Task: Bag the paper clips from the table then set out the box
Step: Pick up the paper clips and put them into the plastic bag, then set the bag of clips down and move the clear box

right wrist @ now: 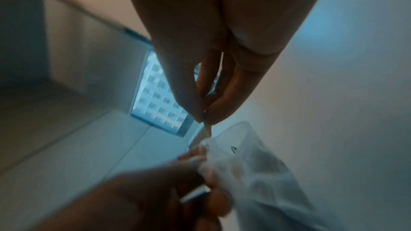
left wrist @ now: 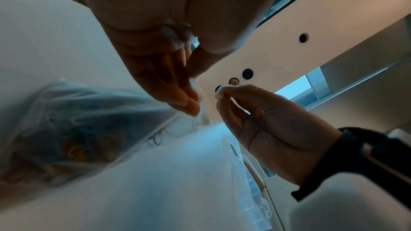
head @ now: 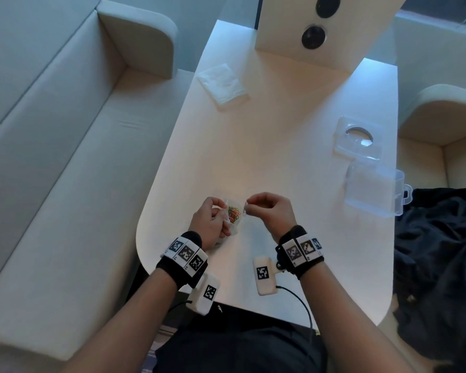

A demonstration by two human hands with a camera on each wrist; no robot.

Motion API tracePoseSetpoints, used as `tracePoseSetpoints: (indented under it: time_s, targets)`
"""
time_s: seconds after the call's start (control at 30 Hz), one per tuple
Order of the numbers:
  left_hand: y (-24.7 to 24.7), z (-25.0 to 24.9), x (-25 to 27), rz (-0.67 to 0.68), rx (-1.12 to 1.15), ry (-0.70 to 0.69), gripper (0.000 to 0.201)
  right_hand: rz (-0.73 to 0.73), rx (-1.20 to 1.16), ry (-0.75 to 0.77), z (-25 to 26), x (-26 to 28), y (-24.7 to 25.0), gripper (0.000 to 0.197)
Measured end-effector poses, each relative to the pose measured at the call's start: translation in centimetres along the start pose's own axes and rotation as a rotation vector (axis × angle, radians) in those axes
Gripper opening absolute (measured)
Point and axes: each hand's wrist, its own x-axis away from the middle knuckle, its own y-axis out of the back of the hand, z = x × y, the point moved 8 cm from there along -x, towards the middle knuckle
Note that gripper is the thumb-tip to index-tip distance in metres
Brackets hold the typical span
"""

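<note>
Both hands hover low over my table [head: 280, 170] edge. Left hand [head: 211, 220] pinches the bag [head: 233, 214] mouth; right hand [head: 271, 208] pinches a clip [head: 244, 210] hanging long-axis down, just right of the opening. I judge a short leftward drop. Box [head: 374, 191] waits far right.

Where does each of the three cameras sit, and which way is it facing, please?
Head: worn on the head, looking down at the table; both forearms, left hand and right hand show.
Left wrist: under the left hand, looking along its fingers past the bag; the right hand appears too.
Right wrist: under the right hand, looking along its fingers pinching a paper clip.
All three views share the bag.
</note>
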Motion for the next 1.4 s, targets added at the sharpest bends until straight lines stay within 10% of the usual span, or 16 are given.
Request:
tracePoseSetpoints:
  time_s: [0.23, 0.53, 0.67, 0.77, 0.9, 1.4]
  targets:
    - [-2.0, -0.5, -0.4, 0.021, 0.113, -0.012, 0.006, -0.007, 0.318, 0.219, 2.6, 1.4, 0.5, 0.011]
    - [-4.3, -0.5, -0.4, 0.042, 0.405, 0.029, 0.006, -0.043, 0.327, 0.102, -1.2, 2.9, 3.6, 0.014]
    - [-4.1, -0.5, -1.2, 0.006, 0.099, -0.009, 0.014, -0.151, 0.319, 0.155, -1.2, 2.2, 4.6, 0.011]
    - [-3.0, -4.3, -0.9, -0.153, -0.333, -0.345, 0.032, -0.140, 0.364, 0.263, -0.4, 2.1, 4.7, 0.011]
    - [-5.8, -7.7, -0.9, -0.004, -0.643, -0.692, 0.022, -0.106, 0.443, 0.376, 0.7, 1.8, 5.1, 0.013]
    - [-4.1, -6.2, -8.1, 0.158, -0.711, -0.529, 0.004, -0.264, 0.049, -0.035, -3.9, -2.4, 8.8, 0.003]
